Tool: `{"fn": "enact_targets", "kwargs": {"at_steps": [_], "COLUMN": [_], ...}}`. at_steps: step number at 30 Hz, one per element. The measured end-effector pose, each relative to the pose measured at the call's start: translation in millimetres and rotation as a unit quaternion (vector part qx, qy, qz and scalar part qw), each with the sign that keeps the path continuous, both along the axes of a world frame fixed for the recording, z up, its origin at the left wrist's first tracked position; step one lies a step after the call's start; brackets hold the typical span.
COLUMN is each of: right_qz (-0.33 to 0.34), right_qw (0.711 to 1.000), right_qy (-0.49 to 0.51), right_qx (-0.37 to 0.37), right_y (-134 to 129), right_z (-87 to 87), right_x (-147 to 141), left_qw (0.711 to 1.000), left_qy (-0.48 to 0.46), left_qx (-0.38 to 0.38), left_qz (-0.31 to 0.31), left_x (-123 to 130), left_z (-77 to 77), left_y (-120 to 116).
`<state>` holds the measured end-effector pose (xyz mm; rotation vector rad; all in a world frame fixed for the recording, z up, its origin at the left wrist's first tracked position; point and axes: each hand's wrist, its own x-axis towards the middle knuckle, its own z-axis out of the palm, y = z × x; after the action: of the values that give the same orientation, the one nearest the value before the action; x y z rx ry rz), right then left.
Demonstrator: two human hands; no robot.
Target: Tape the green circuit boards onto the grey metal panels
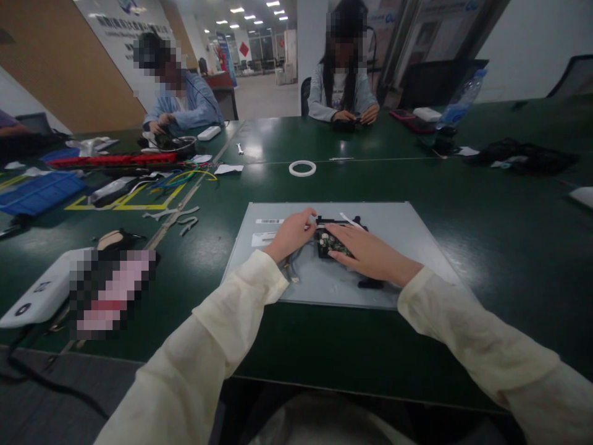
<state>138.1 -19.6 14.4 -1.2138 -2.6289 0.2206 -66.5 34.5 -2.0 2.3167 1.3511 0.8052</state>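
A grey flat panel lies on the green table in front of me. On it sits a green circuit board in a black frame. My right hand reaches over the board from the right, thumb along the near side and fingers across the top, holding it. At the board's left end my left hand has its fingers curled and pinched; what they hold is hidden. A white strip sticks up behind my right fingers. Grey cables trail beneath my left hand. A small black piece lies by my right wrist.
Beyond the panel lie a white tape roll and a wrench. Wires, a blue basket and a white power bank-like device are at left. Two people work across the table. A water bottle stands far right.
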Motion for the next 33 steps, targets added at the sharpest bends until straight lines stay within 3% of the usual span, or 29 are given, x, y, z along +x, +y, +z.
{"fn": "enact_targets", "kwargs": {"at_steps": [8, 21, 26, 28, 33], "right_qz": [0.007, 0.027, 0.002, 0.025, 0.191], "right_qw": [1.000, 0.999, 0.997, 0.994, 0.974], "right_qy": [0.009, 0.014, 0.031, 0.040, 0.010], "right_qx": [0.011, 0.017, 0.074, 0.103, 0.122], "right_y": [-2, -1, -10, -18, -43], "right_z": [-0.1, 0.0, 7.9, 13.3, 18.2], "right_x": [0, 1, 2, -1, -21], "left_qw": [0.994, 0.989, 0.984, 0.983, 0.981], "left_qy": [0.104, 0.139, 0.159, 0.166, 0.175], "left_qx": [0.012, -0.012, -0.002, 0.007, 0.015], "left_qz": [0.024, 0.057, 0.081, 0.082, 0.085], "left_x": [-4, -28, -35, -37, -40], "left_z": [2.4, 12.4, 12.5, 11.8, 11.1], "left_y": [0, -15, -20, -22, -25]}}
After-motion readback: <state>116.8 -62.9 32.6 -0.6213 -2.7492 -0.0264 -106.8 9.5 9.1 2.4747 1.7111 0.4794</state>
